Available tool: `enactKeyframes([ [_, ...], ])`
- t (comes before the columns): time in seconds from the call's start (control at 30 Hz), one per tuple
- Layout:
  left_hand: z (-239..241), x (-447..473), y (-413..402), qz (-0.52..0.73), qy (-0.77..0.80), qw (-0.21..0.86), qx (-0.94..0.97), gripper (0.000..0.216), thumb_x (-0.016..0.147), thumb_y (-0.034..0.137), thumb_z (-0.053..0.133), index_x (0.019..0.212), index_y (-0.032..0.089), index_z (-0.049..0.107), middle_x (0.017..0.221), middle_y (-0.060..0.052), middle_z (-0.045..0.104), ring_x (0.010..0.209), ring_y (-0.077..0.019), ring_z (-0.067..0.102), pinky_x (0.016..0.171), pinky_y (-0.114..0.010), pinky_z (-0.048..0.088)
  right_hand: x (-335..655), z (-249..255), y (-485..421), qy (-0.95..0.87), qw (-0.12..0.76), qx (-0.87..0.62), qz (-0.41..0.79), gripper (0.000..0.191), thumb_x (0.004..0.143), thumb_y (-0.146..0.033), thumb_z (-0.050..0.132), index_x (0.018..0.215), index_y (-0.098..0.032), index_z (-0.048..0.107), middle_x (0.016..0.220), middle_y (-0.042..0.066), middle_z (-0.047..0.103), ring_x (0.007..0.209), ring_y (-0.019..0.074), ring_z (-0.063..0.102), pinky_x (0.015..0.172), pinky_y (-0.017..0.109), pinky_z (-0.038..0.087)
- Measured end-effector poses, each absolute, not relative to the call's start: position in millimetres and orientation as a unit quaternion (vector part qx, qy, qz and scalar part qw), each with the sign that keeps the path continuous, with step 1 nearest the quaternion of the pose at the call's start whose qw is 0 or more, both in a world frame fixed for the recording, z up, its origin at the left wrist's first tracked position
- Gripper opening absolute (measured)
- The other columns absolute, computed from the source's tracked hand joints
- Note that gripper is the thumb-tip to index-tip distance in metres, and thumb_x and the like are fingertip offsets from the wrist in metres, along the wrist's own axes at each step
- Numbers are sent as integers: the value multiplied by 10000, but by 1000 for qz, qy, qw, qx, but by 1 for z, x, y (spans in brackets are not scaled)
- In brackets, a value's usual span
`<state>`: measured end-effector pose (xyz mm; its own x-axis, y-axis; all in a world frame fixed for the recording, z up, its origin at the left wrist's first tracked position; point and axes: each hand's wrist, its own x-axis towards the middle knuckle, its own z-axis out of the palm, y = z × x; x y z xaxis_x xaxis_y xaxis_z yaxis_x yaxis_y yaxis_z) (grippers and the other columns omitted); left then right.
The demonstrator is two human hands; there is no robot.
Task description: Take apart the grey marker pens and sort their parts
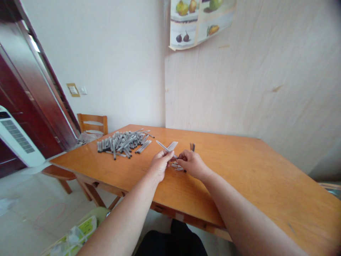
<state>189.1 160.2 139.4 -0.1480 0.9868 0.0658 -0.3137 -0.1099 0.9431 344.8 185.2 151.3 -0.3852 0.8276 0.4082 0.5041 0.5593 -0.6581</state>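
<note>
My left hand is closed around the barrel of a slim pen, clear with a dark end, held slanting above the table. Fingers of my right hand pinch at the pen's near end, where the detail is too small to make out. Just behind my hands lie several pale, clear sticks side by side. Partly hidden below my fingers are more light pieces, one with a dark tip. Beyond my right hand are a few thin dark pieces. A large heap of similar pens lies to the left.
The wooden table reaches to the wall behind. A wooden chair stands at its far left end, and a white appliance is by the door. A green basket sits on the floor at front left. Fruit pictures hang above.
</note>
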Motion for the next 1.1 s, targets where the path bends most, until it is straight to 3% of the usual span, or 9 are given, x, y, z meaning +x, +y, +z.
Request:
enactKeyframes([
  [0.37, 141, 190, 159, 636, 432, 517, 377, 345, 673, 408, 766, 803, 160, 564, 729, -38, 683, 625, -136, 648, 482, -195, 317, 347, 147, 188, -815, 341, -426, 193, 63, 724, -229, 602, 756, -174, 597, 618, -22, 577, 542, 93, 472, 506, 203, 298],
  [0.7, 138, 186, 164, 666, 417, 528, 321, 261, 727, 336, 734, 823, 160, 566, 739, -30, 681, 644, -123, 666, 516, -186, 405, 363, 152, 195, -816, 313, -439, 209, 134, 762, -279, 578, 820, -175, 640, 665, 0, 634, 578, 109, 527, 521, 213, 326],
  [0.93, 137, 187, 165, 665, 423, 528, 318, 233, 741, 316, 721, 811, 155, 567, 748, -49, 697, 635, -115, 662, 520, -178, 402, 388, 149, 215, -804, 252, -501, 198, 123, 715, -241, 581, 655, -164, 656, 611, 7, 622, 586, 125, 540, 521, 221, 327],
  [1.1, 137, 187, 165, 663, 421, 526, 326, 217, 755, 304, 705, 811, 155, 557, 749, -52, 695, 635, -118, 661, 514, -178, 402, 391, 141, 220, -803, 220, -514, 206, 131, 707, -234, 577, 645, -173, 674, 609, 5, 639, 581, 131, 551, 526, 224, 338],
])
